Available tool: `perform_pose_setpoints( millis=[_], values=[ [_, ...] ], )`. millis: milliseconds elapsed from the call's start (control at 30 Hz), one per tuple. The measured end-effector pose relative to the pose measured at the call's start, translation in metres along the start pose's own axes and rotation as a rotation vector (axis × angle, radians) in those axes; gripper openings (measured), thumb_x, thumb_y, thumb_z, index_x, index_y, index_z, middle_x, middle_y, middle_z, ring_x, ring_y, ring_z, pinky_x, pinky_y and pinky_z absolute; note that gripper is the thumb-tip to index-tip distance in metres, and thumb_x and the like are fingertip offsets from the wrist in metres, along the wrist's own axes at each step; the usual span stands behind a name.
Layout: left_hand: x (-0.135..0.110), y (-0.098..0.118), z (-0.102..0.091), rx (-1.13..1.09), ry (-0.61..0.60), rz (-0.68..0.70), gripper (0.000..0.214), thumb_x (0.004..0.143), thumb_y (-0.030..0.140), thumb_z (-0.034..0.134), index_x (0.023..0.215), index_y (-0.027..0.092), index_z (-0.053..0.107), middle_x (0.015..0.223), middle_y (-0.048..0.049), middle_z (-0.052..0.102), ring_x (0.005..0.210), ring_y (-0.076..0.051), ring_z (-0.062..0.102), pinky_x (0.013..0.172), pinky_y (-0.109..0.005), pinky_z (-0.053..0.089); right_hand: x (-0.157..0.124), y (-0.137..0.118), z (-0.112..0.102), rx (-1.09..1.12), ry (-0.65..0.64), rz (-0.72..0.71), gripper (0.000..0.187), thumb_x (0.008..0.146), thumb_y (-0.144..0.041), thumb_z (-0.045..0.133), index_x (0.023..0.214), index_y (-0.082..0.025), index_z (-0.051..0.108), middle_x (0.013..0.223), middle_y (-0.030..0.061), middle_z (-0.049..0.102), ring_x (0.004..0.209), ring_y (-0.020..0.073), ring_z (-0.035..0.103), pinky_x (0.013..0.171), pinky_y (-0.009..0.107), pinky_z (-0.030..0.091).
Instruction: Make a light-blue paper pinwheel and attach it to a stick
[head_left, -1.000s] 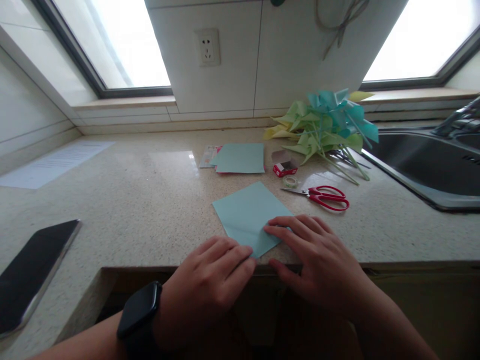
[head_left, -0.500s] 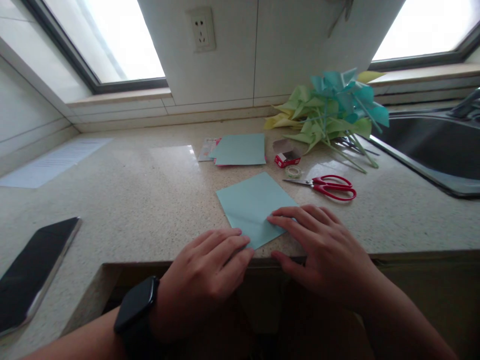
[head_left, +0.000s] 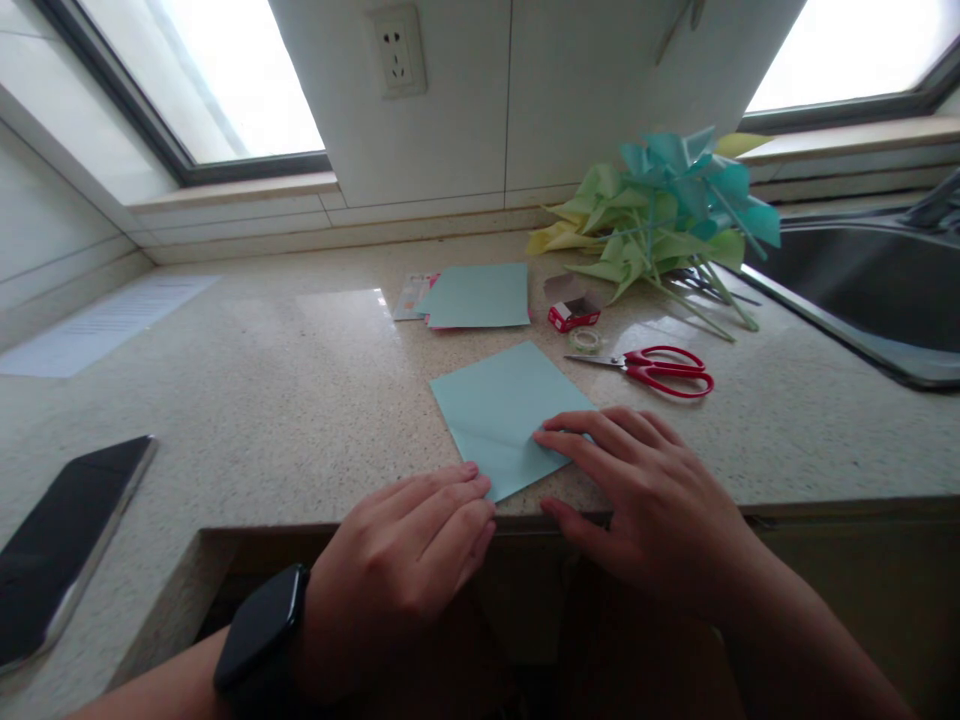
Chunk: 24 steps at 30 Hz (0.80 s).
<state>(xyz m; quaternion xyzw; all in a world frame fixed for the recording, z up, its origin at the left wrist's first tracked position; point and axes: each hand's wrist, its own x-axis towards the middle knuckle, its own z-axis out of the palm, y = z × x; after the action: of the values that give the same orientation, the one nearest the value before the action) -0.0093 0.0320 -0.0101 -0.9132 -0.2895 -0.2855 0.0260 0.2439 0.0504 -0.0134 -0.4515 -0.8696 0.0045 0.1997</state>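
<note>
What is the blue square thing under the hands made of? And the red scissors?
The blue sheet looks like thin matte paper: it lies flat and shows a sharp fold crease near the right hand. The scissors seem to have shiny red plastic handles and grey metal blades, judging by the gloss and colour.

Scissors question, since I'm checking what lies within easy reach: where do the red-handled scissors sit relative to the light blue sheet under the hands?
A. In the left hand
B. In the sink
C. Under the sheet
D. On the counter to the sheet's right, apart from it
D: the red-handled scissors lie flat on the counter right of the light blue sheet, with bare counter between them.
</note>
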Motion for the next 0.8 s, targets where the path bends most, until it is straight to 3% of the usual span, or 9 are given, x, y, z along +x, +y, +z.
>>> perform_pose_setpoints(
  millis=[200,467,800],
  values=[
    [0.0012,0.0013,-0.0005,0.012,0.044,0.010,0.008,0.091,0.008,0.066,0.097,0.008,0.071,0.101,-0.0126,0.080,0.098,-0.028,0.077,0.081,-0.041,0.068,-0.0008,0.0005,0.0002,0.002,-0.005,0.001,0.038,0.093,-0.042,0.060,0.126,-0.023,0.063,0.128,0.0075,0.066,0.110,0.0314,0.058,0.097,0.052,0.041],
    [-0.0068,-0.0011,-0.0007,0.058,-0.022,0.019,0.015,0.094,0.009,0.063,0.106,0.011,0.072,0.111,-0.0131,0.078,0.106,-0.030,0.074,0.081,-0.045,0.068,-0.0001,0.0008,0.0007,0.003,-0.005,0.000,0.039,0.094,-0.043,0.059,0.126,-0.022,0.063,0.128,0.0076,0.065,0.110,0.0316,0.057,0.097,0.052,0.041],
    [-0.0040,-0.0028,-0.0015,0.043,-0.011,0.005,0.015,0.095,0.011,0.063,0.106,0.013,0.073,0.108,-0.0102,0.079,0.103,-0.029,0.075,0.080,-0.043,0.068,-0.0006,0.0007,0.0003,0.002,-0.004,-0.005,0.039,0.093,-0.044,0.060,0.126,-0.022,0.062,0.128,0.0081,0.066,0.110,0.0314,0.057,0.096,0.051,0.041]
  ],
)
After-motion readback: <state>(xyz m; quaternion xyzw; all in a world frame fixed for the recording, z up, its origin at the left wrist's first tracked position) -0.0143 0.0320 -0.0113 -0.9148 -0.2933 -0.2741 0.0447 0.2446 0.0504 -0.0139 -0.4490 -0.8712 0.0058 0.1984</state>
